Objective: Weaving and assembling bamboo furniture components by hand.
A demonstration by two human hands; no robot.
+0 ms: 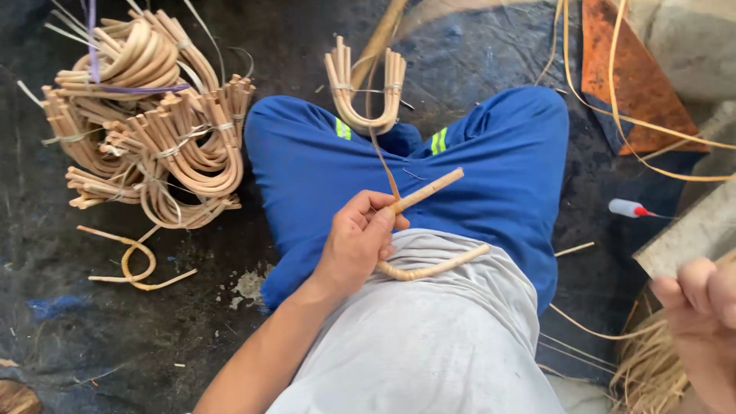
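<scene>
Rattan hoop (426,230), a U-bent cane partly wrapped, lies across the person's lap above the grey shirt (429,337), with one arm of the bend pointing up toward the knees and the other running out along the shirt's upper edge. The left hand (359,244) is closed around the bend, thumb and fingers pinched where a thin binding strip (381,157) meets the cane. Held that way, the strip likely stays tight against the cane while the free end trails away over the blue trousers (491,176).

The right hand (701,322) sits at the right edge of the view, fingers curled; whether it grips anything I cannot tell, though it hangs just above a loose heap of pale strips (652,372) near the lower right corner of the dark floor mat (153,330), probably because fresh strip is drawn from there.

A tied bundle of bent canes (366,92) rests on the mat just beyond the knees. A much bigger pile of bundles (146,123) fills the mat's upper left corner, and one loose curl of strip (134,264) lies below it. Near the right edge a small white bottle with a red tip (627,208) lies on its side, and long strips (636,115) loop across a rust-coloured sheet (625,69) at the upper right.
</scene>
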